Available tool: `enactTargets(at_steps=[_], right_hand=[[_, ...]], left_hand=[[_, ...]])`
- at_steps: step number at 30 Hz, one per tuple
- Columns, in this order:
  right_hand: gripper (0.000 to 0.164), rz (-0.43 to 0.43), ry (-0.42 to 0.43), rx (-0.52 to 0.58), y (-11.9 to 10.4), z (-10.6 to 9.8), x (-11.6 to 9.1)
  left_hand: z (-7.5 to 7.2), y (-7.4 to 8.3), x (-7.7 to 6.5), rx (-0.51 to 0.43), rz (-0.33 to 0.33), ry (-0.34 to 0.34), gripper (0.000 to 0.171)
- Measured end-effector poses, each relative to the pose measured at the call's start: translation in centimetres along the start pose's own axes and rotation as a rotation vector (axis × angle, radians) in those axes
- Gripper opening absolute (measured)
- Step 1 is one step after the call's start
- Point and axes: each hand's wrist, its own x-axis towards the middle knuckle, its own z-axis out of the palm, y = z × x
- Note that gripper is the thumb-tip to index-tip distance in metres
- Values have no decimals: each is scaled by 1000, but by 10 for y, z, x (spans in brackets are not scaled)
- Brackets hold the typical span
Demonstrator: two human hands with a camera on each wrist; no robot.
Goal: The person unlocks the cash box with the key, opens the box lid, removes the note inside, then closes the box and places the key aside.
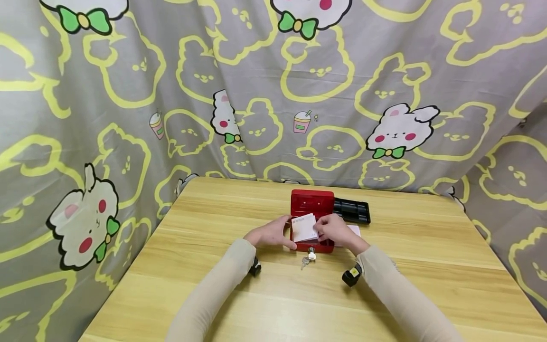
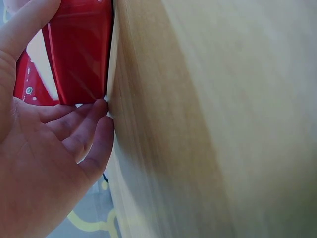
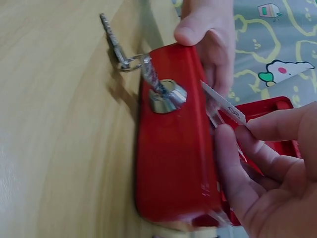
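White paper point(image 1: 303, 228) is held over an open red box point(image 3: 173, 163) between the two hands.

The box's left end is gripped by the left hand point(image 1: 271, 233), thumb at the front corner and fingers at the back; the paper is pinched at its right edge by the right hand point(image 1: 337, 230). Behind the hands, the raised lid point(image 1: 312, 202) is seen, with a black tray point(image 1: 352, 211) just beyond the right hand. A white sheet point(image 1: 355, 230) on the tabletop point(image 1: 427, 261) is partly covered by that hand. Nearer than both hands, the lock point(image 3: 168, 96) and its keys point(image 1: 305, 262) jut from the front.
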Motion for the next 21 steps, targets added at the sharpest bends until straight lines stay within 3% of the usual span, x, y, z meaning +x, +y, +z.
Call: enactTargets(at_steps=[9,21], right_hand=[[18,10,1,13,1,-24,-9],[21,-104,-32,90,11,-61,-32]], left_hand=[[-1,0,0,-7,11,-9,107],[-1,1,1,12,18,-9,106]])
